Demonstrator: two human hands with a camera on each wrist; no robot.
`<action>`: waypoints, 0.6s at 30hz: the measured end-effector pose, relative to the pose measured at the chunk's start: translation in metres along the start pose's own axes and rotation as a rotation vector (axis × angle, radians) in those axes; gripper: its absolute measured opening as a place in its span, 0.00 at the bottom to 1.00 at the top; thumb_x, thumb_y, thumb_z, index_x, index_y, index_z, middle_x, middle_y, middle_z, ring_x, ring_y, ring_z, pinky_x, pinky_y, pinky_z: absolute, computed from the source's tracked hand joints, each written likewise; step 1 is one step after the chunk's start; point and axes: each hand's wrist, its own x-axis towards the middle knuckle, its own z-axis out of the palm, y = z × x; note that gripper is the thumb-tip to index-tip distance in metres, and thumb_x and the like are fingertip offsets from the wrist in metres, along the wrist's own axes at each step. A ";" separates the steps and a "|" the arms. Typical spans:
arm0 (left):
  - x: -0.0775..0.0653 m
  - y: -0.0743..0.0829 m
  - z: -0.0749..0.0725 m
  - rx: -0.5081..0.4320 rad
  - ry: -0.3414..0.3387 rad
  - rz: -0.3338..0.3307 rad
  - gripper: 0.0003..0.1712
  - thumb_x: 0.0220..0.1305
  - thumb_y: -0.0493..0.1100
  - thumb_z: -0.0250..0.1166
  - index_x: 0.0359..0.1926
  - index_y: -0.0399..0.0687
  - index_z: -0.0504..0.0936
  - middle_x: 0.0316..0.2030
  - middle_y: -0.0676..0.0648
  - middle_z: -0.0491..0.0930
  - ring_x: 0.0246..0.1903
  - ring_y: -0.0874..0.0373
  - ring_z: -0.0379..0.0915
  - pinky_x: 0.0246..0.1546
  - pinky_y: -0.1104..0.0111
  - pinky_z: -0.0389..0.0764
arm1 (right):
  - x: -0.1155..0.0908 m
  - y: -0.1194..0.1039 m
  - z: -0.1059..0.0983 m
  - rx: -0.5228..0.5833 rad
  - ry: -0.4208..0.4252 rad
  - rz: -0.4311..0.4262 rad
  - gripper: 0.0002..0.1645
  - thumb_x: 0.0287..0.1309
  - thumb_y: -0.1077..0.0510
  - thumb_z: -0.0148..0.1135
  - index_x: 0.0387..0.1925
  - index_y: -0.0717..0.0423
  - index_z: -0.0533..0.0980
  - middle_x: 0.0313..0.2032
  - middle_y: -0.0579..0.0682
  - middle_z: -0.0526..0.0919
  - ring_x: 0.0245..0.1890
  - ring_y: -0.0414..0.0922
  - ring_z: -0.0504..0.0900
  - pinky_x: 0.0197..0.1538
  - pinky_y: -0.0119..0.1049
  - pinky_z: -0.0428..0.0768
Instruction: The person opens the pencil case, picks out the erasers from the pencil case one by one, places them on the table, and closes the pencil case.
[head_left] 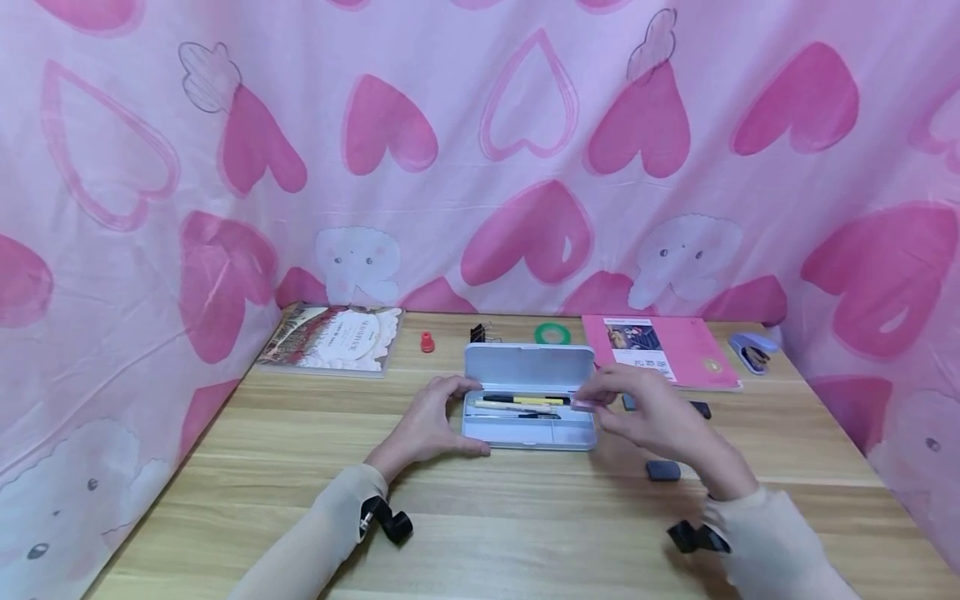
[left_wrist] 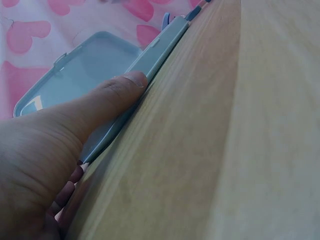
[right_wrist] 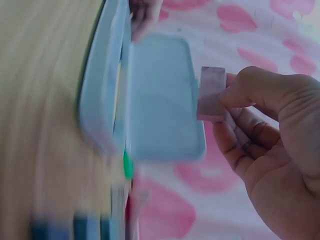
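Observation:
A light blue pencil case [head_left: 510, 438] lies on the table with its lid [head_left: 529, 367] raised. Inside are a yellow-and-black pen [head_left: 536, 400] and a few other slim pens. My left hand [head_left: 423, 423] holds the case at its left end, the thumb [left_wrist: 112, 97] along the front wall in the left wrist view. Between the thumb and fingers of my right hand [head_left: 648, 412] is a small pinkish rectangular eraser [right_wrist: 211, 95], pinched just above the right end of the case. The other fingers of that hand are curled below the eraser.
Behind the case are a red stamp-like piece [head_left: 427, 342], a black binder clip [head_left: 478, 334] and green tape [head_left: 552, 333]. A magazine [head_left: 330, 340] lies left; a pink book [head_left: 705, 350] and stapler [head_left: 752, 353] right. A dark block [head_left: 663, 471] sits near my right wrist.

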 end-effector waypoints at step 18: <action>-0.001 0.000 -0.001 0.019 -0.003 -0.002 0.56 0.37 0.70 0.93 0.69 0.65 0.82 0.69 0.57 0.80 0.70 0.54 0.71 0.76 0.50 0.73 | -0.123 0.050 0.000 -0.136 0.029 0.106 0.30 0.53 0.72 0.83 0.45 0.32 0.91 0.44 0.30 0.90 0.55 0.46 0.89 0.61 0.17 0.77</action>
